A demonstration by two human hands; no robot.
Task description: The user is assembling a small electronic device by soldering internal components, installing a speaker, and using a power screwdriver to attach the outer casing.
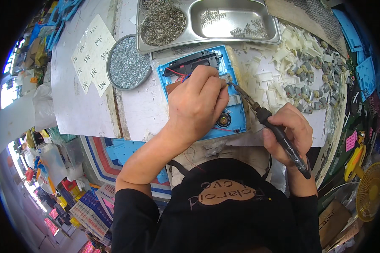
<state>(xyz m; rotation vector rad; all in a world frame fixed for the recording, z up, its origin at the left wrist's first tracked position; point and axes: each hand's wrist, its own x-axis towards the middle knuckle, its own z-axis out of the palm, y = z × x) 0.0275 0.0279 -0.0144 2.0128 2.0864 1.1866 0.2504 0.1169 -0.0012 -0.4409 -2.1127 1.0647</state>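
A blue plastic housing [239, 114] lies on the bench in front of me. Inside it are a black part [198, 63], red wires, a brown board and a small round speaker [223, 119]. My left hand [193, 105] is over the housing with its fingers pinched together; what they hold is hidden. In my right hand [299, 131] is a soldering iron [278, 133] with a black handle, slanting up to the left. Its tip is near my left fingertips, at a small metal part [227, 79] by the housing's right side.
Behind the housing stands a metal tray [207, 41] holding springs. A round dish [108, 67] of small screws sits to its left, near a marked sheet [90, 57]. White plastic parts [272, 86] and small motors [325, 69] lie heaped at right. A yellow fan [370, 192] stands lower right.
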